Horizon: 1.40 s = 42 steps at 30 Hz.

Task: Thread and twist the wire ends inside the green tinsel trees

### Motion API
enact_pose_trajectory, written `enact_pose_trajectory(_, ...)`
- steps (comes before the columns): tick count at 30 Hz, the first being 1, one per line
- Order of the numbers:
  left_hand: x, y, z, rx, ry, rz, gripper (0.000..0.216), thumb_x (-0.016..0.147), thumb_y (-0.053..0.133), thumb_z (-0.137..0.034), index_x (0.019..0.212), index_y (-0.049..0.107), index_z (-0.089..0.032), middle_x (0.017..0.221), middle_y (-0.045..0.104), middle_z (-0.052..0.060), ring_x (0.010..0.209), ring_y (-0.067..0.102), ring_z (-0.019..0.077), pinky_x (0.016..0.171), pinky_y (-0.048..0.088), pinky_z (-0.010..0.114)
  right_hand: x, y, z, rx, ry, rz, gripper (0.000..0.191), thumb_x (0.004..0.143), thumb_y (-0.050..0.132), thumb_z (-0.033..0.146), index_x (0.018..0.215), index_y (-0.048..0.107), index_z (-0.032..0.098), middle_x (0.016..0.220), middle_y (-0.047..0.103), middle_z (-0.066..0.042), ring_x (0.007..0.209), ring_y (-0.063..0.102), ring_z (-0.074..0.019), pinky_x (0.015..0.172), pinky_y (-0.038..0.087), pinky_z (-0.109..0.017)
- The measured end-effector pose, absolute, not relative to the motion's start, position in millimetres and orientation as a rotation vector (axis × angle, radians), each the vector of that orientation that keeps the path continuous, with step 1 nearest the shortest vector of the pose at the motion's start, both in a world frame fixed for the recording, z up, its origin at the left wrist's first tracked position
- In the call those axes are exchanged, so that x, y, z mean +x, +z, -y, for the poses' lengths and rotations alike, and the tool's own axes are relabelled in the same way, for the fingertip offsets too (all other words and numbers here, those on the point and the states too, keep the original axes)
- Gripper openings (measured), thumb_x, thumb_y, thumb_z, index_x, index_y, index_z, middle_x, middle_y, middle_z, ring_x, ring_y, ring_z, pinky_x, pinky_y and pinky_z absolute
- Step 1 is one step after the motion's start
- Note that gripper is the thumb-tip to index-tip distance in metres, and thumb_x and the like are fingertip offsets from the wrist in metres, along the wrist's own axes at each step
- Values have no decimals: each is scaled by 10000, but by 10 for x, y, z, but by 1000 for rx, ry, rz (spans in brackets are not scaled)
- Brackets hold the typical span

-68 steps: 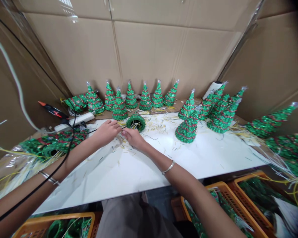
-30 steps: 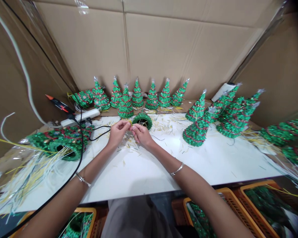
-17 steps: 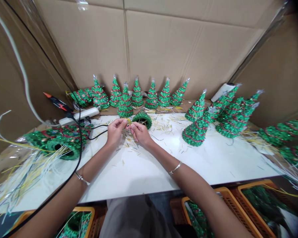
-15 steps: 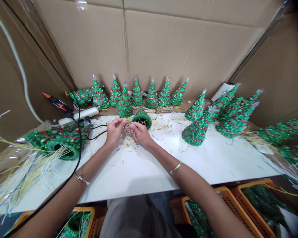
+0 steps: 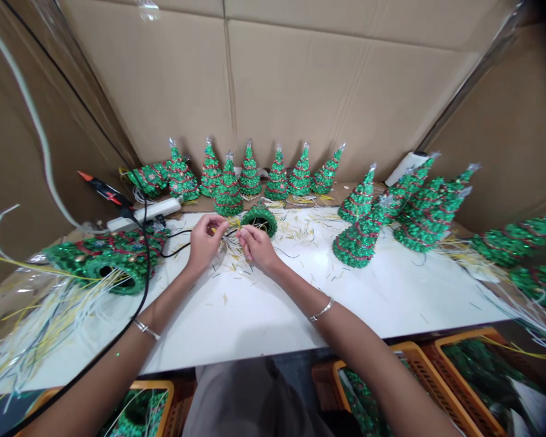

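Note:
A small green tinsel Christmas tree (image 5: 260,212) lies on its side, its hollow base facing me. A bundle of thin yellow and white wires (image 5: 231,237) comes out of that base. With its fingertips pinched, my right hand (image 5: 258,247) holds the wires just below the opening. My left hand (image 5: 204,243) is closed at the left of the bundle, thumb and fingers together on wire ends; yellow shows between the fingers. The exact tips are partly hidden by the fingers.
Small trees (image 5: 278,176) line the cardboard wall, and more trees (image 5: 357,243) stand at right. A larger tree (image 5: 113,261) with long loose wires lies at left. Nearby are a power strip (image 5: 150,210) and a black-and-orange tool (image 5: 102,189). Orange baskets (image 5: 473,388) sit below the table.
My left hand has shifted slightly left and its fingers are more curled, leaving a wider gap between the hands. My right hand has stayed at the wires.

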<state>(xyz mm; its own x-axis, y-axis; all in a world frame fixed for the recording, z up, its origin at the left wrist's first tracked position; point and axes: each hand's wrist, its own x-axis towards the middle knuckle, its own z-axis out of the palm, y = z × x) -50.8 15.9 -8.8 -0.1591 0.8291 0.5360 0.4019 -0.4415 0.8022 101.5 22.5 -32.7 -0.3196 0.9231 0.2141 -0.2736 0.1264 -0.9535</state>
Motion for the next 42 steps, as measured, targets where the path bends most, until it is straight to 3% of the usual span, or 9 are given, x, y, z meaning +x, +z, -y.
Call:
enact_pose_trajectory(3, -458, -26, -64, 2094, 1598, -1382, 222, 884, 591, -321, 1062, 667, -212, 1011, 650, 61, 893, 608, 182, 812, 472, 299, 1013, -328, -224, -685, 1426, 1331, 364, 890, 570, 536, 842, 554, 175, 606, 464, 83, 292, 374, -24, 289, 239, -195)
enact_pose_trajectory(9, -444, -45, -19, 2414, 1522, -1346, 294, 930, 549, -286, 1202, 645, -230, 1097, 686, 87, 1045, 618, 226, 940, 441, 370, 1013, -335, -230, -682, 1370, 1322, 369, 898, 549, 547, 824, 532, 186, 605, 461, 80, 296, 367, -28, 294, 252, -198)
enact_pose_trajectory(15, -381, -64, 19, 2355, 1564, -1254, 213, 918, 579, -301, 1099, 672, -240, 1096, 695, 73, 1051, 621, 217, 958, 451, 369, 1016, -346, -234, -743, 1332, 1357, 376, 922, 508, 546, 772, 498, 200, 521, 408, 89, 305, 340, -37, 313, 249, -194)
enact_pose_trajectory(20, -340, 3, 32, 2112, 1644, -1313, 129, 888, 606, -316, 935, 668, -213, 938, 683, 50, 924, 624, 197, 845, 477, 323, 1026, -332, -203, -734, 1307, 1415, 374, 915, 523, 540, 766, 512, 196, 578, 457, 72, 313, 373, -32, 312, 242, -192)
enact_pose_trajectory(27, -437, -20, -98, 1787, 1609, -1328, 168, 798, 668, -363, 804, 687, -196, 840, 692, 34, 819, 626, 184, 763, 471, 292, 1055, -311, -199, -759, 1305, 1512, 327, 930, 510, 496, 836, 570, 188, 597, 473, 67, 337, 384, -39, 337, 252, -197)
enact_pose_trajectory(32, -642, 19, -232, 1568, 1632, -1253, 210, 723, 746, -385, 791, 689, -195, 798, 689, 25, 750, 620, 164, 735, 488, 284, 1076, -366, -223, -762, 1278, 1555, 306, 938, 504, 470, 838, 587, 193, 601, 482, 59, 357, 384, -45, 355, 272, -195)
enact_pose_trajectory(36, -908, 114, -327, 1386, 2002, -1270, 211, 727, 731, -362, 808, 665, -179, 769, 647, 6, 700, 585, 132, 720, 486, 265, 1101, -402, -215, -812, 1292, 1529, 330, 933, 503, 492, 822, 571, 190, 586, 464, 65, 348, 361, -43, 339, 268, -189)
enact_pose_trajectory(42, -803, 71, -224, 1931, 1610, -1379, 247, 874, 600, -376, 1027, 698, -208, 1063, 677, 64, 956, 624, 192, 811, 487, 296, 1077, -408, -230, -766, 1331, 1522, 342, 927, 504, 516, 848, 566, 189, 615, 459, 74, 318, 367, -29, 305, 256, -182)
